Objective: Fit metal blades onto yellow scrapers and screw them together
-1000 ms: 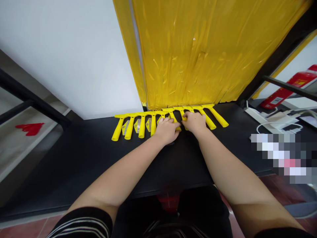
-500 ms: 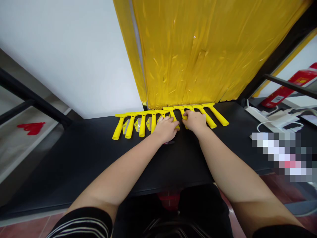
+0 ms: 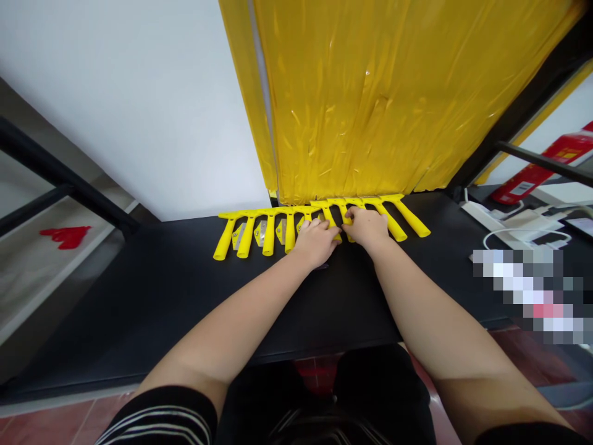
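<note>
Head view: the person's left hand [image 3: 319, 244] and right hand [image 3: 369, 227] meet over the middle of a row of yellow plastic T-shaped tools with tubular handles [image 3: 269, 233], on a black flat worktop [image 3: 152, 296].
Row, so far: handles lie side by side and point toward the person, heads along the back edge; four stand out clearly left of the left fingers, two right of the right fingers.
Pieces between handles: small yellow pieces with metal plates [image 3: 260, 233] sit in gaps left of the left fingers; the gap between the two handles at the right end shows none.
Unsettled middle: the handles under the fingers are partly hidden, so how finished that stretch is cannot be told.
Left fingers: bent, tips down at a mid-row handle; whether they grip it cannot be told.
Right fingers: curled, thumb and forefinger close together at the neighbouring handle, just beside the left fingers; a firm hold cannot be confirmed.
Under the left hand: a small dark object [image 3: 321, 267], mostly covered.
Behind the fingers: a shiny yellow wrapped panel [image 3: 352, 99], just beyond the tool heads.
</note>
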Motion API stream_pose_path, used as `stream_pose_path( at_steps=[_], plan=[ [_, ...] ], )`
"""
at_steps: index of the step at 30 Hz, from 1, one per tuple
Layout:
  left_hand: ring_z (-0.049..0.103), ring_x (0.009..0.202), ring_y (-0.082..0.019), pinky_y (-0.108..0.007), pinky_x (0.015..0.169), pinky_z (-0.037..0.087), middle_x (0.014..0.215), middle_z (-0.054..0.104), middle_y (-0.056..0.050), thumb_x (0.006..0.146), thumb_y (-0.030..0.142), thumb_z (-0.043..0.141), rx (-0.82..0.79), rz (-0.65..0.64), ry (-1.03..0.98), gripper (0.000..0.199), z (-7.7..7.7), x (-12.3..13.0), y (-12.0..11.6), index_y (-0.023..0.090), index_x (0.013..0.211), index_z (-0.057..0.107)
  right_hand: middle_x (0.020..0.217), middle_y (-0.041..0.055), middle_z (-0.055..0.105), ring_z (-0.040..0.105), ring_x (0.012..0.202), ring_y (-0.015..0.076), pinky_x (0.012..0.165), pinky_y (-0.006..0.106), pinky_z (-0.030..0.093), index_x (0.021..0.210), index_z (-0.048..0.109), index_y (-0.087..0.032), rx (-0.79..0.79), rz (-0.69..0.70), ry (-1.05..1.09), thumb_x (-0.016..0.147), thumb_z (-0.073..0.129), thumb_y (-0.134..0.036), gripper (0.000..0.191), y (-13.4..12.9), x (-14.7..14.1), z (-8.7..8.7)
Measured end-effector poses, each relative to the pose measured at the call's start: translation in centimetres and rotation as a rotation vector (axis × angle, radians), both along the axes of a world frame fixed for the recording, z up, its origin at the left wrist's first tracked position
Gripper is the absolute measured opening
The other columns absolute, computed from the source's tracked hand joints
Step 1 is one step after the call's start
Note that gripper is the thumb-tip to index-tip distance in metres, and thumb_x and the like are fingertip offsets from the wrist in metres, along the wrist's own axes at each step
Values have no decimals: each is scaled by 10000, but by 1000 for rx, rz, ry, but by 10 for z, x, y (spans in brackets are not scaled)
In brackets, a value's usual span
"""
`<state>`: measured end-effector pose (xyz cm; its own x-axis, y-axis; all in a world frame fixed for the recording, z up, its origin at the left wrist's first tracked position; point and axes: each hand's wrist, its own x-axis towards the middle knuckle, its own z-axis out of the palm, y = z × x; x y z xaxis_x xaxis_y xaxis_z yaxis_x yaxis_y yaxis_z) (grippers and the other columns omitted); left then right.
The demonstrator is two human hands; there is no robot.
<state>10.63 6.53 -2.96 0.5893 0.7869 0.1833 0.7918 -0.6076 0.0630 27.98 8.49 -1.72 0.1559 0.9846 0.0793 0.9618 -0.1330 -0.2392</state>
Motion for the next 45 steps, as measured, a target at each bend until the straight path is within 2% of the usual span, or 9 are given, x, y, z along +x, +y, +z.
stream_pose_path(
  at_steps=[5, 9, 13, 17, 21, 24, 31, 35, 45],
  plan=[
    [567, 1283, -337, -515, 1084, 404, 1390, 675, -102, 1039, 461, 601, -10, -20, 17, 427, 13, -12, -14, 255, 1412, 629, 1159, 102, 798, 682, 1167, 377, 1024, 545, 421, 1210, 743, -287, 7, 17, -3, 901, 690, -420, 341, 0, 2, -1],
    [584, 1244, -313, -482, 1042, 413, 1302, 693, -86, 1027, 362, 594, 11, -34, -8, 214, 27, -41, -42, 235, 1179, 675, 1223, 108, 774, 673, 1173, 358, 1019, 541, 432, 1212, 736, -281, 31, 24, 16, 913, 675, -440, 345, -1, 3, -1],
    [620, 1186, -287, -472, 1007, 431, 1218, 724, -62, 1018, 304, 577, 0, -55, -58, 169, 32, -78, -62, 240, 1141, 675, 1215, 112, 773, 673, 1149, 342, 996, 520, 447, 1207, 729, -253, 87, 35, 32, 937, 641, -437, 338, 0, 3, -2],
    [632, 1197, -289, -483, 1024, 442, 1208, 749, -55, 1016, 286, 570, 10, -8, -133, 184, 30, -107, -57, 259, 1153, 690, 1129, 87, 795, 670, 1122, 336, 977, 490, 442, 1134, 751, -248, 134, 67, 46, 939, 645, -397, 268, -1, 0, -1],
    [629, 1252, -279, -486, 1106, 442, 1274, 746, -42, 1010, 322, 608, -1, 31, -239, 250, 23, -124, -40, 277, 1241, 691, 981, 42, 805, 673, 1042, 280, 942, 408, 441, 1117, 740, -243, 209, 293, 104, 971, 637, -348, 207, -12, -17, 2],
    [619, 1298, -288, -505, 1110, 444, 1357, 722, -46, 1000, 360, 638, -33, 2, -208, 308, 16, -130, -32, 297, 1297, 691, 910, 44, 798, 681, 991, 285, 927, 410, 427, 1130, 730, -247, 213, 386, 70, 985, 641, -447, 263, -24, -42, 3],
    [564, 1408, -322, -578, 1203, 372, 1521, 638, -71, 992, 425, 677, -39, -25, -130, 399, 3, -130, -28, 312, 1374, 688, 982, 140, 793, 701, 1040, 365, 937, 469, 410, 1233, 692, -211, 147, 388, -143, 949, 599, -635, 519, -37, -83, -1],
    [556, 1429, -303, -598, 1280, 289, 1555, 619, -62, 1009, 413, 649, -66, -37, -139, 420, 0, -130, -26, 307, 1415, 665, 1023, 152, 791, 694, 1065, 364, 938, 461, 406, 1267, 682, -205, 120, 387, -157, 947, 619, -573, 492, -37, -85, -3],
    [565, 1419, -303, -599, 1278, 299, 1538, 621, -70, 1046, 402, 585, -51, -23, -142, 400, -2, -126, -24, 311, 1428, 657, 1255, 135, 757, 588, 1208, 385, 1013, 510, 413, 1191, 743, -230, 211, 308, -82, 986, 581, -570, 429, -33, -62, 2]
  ],
)
